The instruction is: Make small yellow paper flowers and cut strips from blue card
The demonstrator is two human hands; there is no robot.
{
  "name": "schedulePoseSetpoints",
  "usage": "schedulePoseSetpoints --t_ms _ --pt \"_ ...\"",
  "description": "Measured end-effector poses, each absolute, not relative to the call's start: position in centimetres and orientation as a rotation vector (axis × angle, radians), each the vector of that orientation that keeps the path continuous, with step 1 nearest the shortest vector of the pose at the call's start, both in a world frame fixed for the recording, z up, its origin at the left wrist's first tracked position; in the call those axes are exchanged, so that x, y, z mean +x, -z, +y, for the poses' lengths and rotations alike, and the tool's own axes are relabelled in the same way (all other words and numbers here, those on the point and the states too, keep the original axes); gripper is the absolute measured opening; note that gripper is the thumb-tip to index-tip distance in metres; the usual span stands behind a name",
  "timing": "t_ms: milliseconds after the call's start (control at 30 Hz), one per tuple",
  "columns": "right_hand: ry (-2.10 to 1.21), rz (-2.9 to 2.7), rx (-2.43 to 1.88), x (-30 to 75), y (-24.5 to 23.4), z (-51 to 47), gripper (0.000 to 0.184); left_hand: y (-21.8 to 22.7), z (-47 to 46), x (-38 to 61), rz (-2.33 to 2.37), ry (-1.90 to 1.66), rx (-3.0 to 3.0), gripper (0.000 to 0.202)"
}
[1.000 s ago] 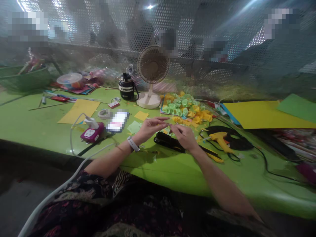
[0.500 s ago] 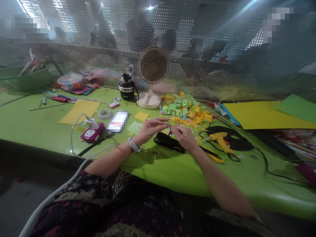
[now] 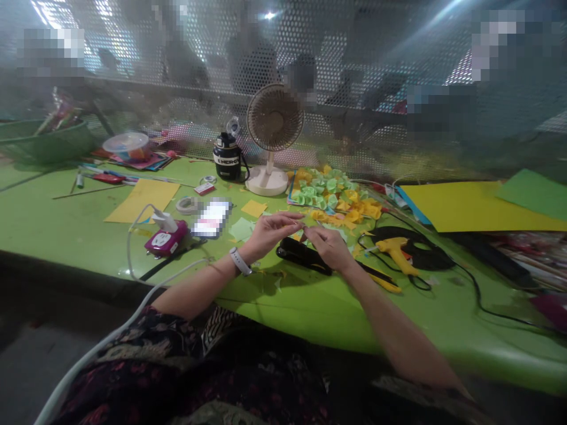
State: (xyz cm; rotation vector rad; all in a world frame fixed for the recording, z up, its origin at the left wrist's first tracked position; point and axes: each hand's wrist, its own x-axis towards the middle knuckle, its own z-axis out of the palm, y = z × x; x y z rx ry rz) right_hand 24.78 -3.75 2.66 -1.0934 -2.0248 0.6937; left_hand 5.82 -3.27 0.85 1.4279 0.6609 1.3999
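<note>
Left hand (image 3: 269,231) and right hand (image 3: 326,247) raised just above the counter (image 3: 310,310), fingertips meeting over a long black tool (image 3: 302,255), probably a stapler. Neither hand clenched nor released: thumb and forefinger of each drawn into a fine pinch on a thin pale sliver (image 3: 305,225), too small to identify, perhaps a strip of paper or a fine wire. Sliver up in the air between the two pinches, clear of the counter. Likely very light and easily bent or creased, with little edge to grip, so best held by the fingertip pads, close to the pinch and with only slight pressure. Just beyond the hands, a heap of crinkled green and yellow paper flowers (image 3: 332,195), probably feather-light and easily crushed, safest lifted one at a time from underneath. To the right, a yellow hot glue gun (image 3: 396,250) lying on its side beside black cord, its handle the natural place for a firm hold. To the left, a scrap of pale green paper (image 3: 241,229) near a magenta socket (image 3: 166,239) with a white cable, and a smartwatch (image 3: 240,261) around the left wrist.
</note>
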Motion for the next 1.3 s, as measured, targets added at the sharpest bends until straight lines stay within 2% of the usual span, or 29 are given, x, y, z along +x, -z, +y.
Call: schedulePoseSetpoints --t_ms 533,667,867,1100,1300 --pt "-0.828 -2.079 -1.114 24.7 -2.7 -3.8 0.053 -0.3 -3.0 6.3 0.619 -1.43 1.257 0.021" --pt "-0.663 -1.993 -1.105 24.3 -2.2 -4.0 0.04 -0.4 -3.0 6.4 0.622 -1.509 1.142 0.023" --pt "-0.475 -1.907 -1.033 24.2 -1.6 -4.0 0.037 -0.4 -2.8 6.3 0.67 -1.562 1.137 0.028" --pt "-0.506 -1.905 -0.982 24.6 -1.7 -3.6 0.031 -0.2 -2.6 6.3 0.624 -1.545 1.216 0.021" --pt "-0.683 -1.957 -1.015 24.7 -1.6 -3.3 0.038 -0.4 -2.7 6.4 0.656 -1.509 1.147 0.027"
